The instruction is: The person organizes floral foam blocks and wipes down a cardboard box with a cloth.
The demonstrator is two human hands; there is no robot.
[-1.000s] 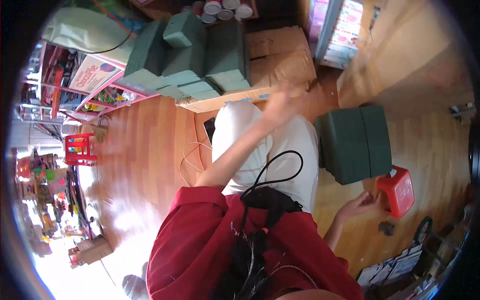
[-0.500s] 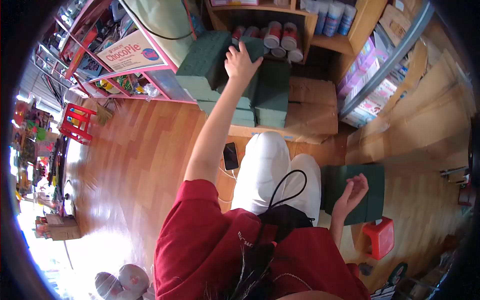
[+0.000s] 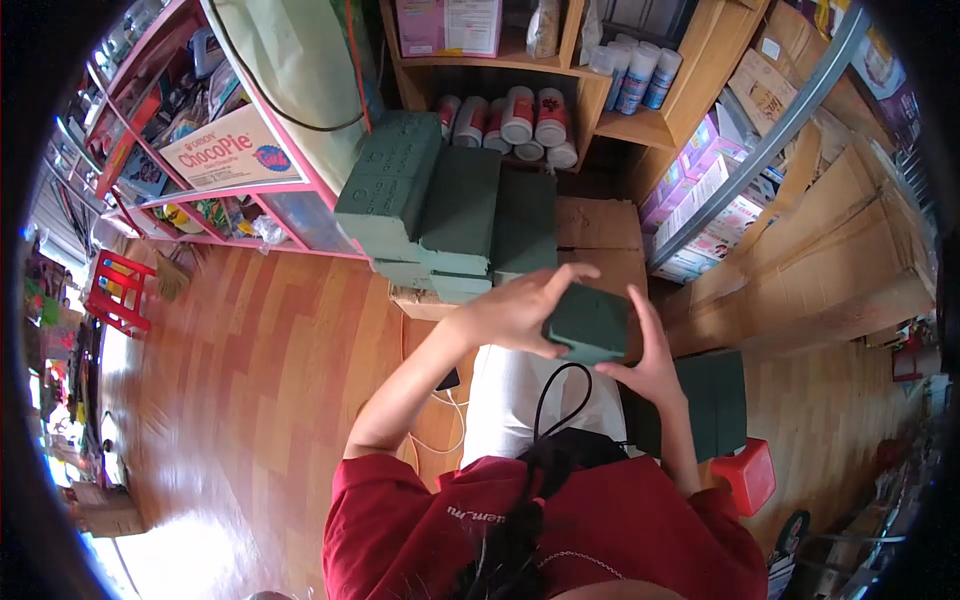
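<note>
Left hand [image 3: 515,312] and right hand [image 3: 650,368] clasp a green foam block [image 3: 588,322] between part-curled fingers. Foam stack [image 3: 450,210] lies ahead, with open floor [image 3: 270,350] to the left.

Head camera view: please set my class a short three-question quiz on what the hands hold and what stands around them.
1. True or false: the left hand and the right hand hold one green foam block between them.
2. What do the stacked foam blocks ahead of the person rest on?
A. a cardboard box
B. a wooden shelf
C. the pink rack
3. Fill the gap: the plastic stool on the floor at the person's right is ___ in colour.

Key: 1 true; 2 A; 3 red.
</note>
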